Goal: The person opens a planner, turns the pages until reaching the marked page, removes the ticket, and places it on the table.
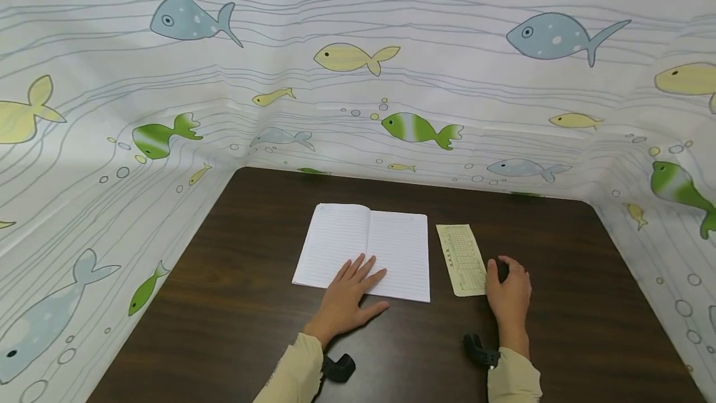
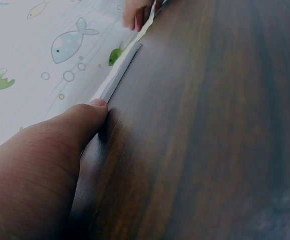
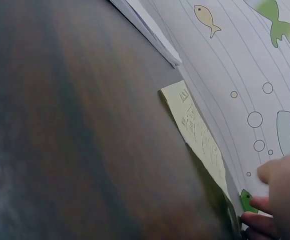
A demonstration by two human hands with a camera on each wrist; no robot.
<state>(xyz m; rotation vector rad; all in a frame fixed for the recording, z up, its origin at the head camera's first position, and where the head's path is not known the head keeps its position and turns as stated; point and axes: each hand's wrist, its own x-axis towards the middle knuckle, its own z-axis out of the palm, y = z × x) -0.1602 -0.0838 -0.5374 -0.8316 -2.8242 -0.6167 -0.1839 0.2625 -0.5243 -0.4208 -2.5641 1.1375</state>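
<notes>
An open notebook (image 1: 399, 241) with lined, blank-looking pages lies on the table. My left hand (image 1: 351, 297) rests on its lower edge with fingers spread; the thumb (image 2: 92, 112) lies by that edge in the left wrist view. Right of the notebook is a pale yellow printed slip (image 1: 461, 260), whose near edge lifts off the table in the right wrist view. At the slip's lower right, my right hand (image 1: 510, 291) grips a small black object (image 1: 503, 270) between thumb and curled fingers. The hand covers most of it, so its kind cannot be told.
The dark wooden table (image 1: 235, 316) is bordered at the back and sides by a white sheet (image 1: 335, 11) printed with fish. Black wrist straps with cameras sit at both cuffs, the left camera (image 1: 339, 368) and the right camera (image 1: 478, 350).
</notes>
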